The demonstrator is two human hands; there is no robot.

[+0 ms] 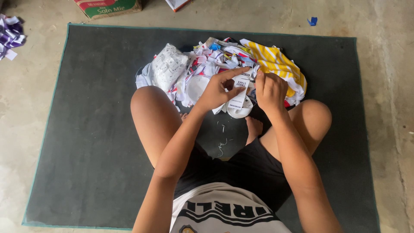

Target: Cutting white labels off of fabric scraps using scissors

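Toward the far edge of the dark mat (86,129), the pile of fabric scraps and labels (202,64) is loose, and a knee or elbow could scatter it across the mat. The left hand (219,89) pinches a white label strip (242,88) with its fingers closed on it; a slack grip would likely let the strip slip back among the look-alike scraps. The right hand (271,89) is closed on the strip's right side, just in front of the pile, where a hard pull might tear it. Whether that hand holds a small tool is hidden by the fingers. Under the strip, the white roll (239,110) is half covered. The cardboard box (108,6) and purple scraps (10,36) are cut off.
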